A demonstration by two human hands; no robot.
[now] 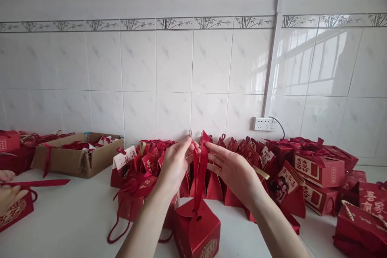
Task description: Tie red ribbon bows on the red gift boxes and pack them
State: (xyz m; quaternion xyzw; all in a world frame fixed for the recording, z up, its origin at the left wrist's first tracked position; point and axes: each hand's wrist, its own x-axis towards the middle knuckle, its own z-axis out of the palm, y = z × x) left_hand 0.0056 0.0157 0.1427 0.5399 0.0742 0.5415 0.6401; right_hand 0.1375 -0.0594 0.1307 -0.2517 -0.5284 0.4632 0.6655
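Observation:
A red gift box stands on the white table, with a hole in its folded top. A red ribbon rises from that hole in long strands. My left hand is closed, pinching a strand of ribbon and a small thin loop that sticks up above the fingertips. My right hand has its fingers stretched out, the fingertips touching the wide ribbon end; whether they grip it is hard to tell.
Rows of red boxes stand behind the hands, and stacked ones at the right. A cardboard box is at the back left. Another person's hands hold a ribbon at the left edge. A power strip is on the wall.

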